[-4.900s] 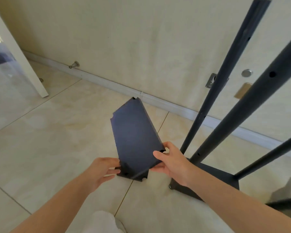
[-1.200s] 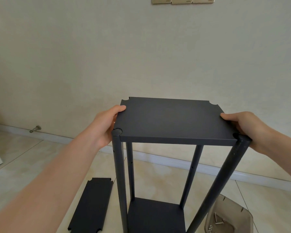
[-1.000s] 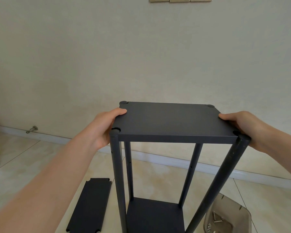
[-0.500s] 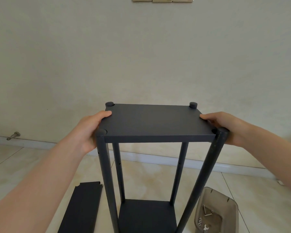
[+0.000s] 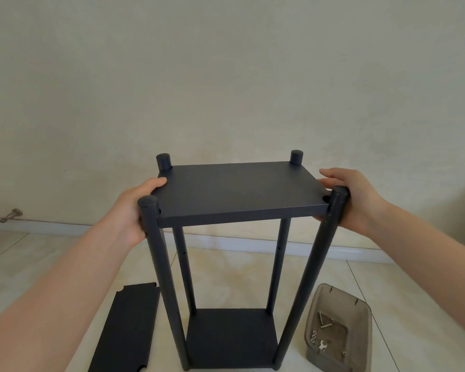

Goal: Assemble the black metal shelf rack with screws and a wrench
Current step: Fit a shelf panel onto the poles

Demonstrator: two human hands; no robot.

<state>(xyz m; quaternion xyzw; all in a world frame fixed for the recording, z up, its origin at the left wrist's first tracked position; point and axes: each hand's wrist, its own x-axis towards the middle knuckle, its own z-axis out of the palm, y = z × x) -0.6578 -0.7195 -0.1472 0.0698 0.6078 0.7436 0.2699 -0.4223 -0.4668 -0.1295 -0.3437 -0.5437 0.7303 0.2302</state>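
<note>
Your left hand point(image 5: 134, 208) and right hand point(image 5: 352, 200) grasp the short ends of a black shelf panel point(image 5: 239, 189) between four upright posts point(image 5: 160, 264).

Only the thumb of the left hand point(image 5: 134, 210) shows on the top shelf point(image 5: 239, 189). Its fingers go under the panel, out of sight, and the near-left post point(image 5: 159, 264) covers part of the palm. Same story for the right hand point(image 5: 357, 200): the near-right post point(image 5: 314, 264) cuts across it, fingers mostly hidden below the shelf edge. Both forearms run out of frame. Down on the floor, the loose panel point(image 5: 126, 331) is clipped by the bottom edge, and so is the tray point(image 5: 360, 318). The hardware point(image 5: 322, 326) inside is too small to name for certain.
</note>
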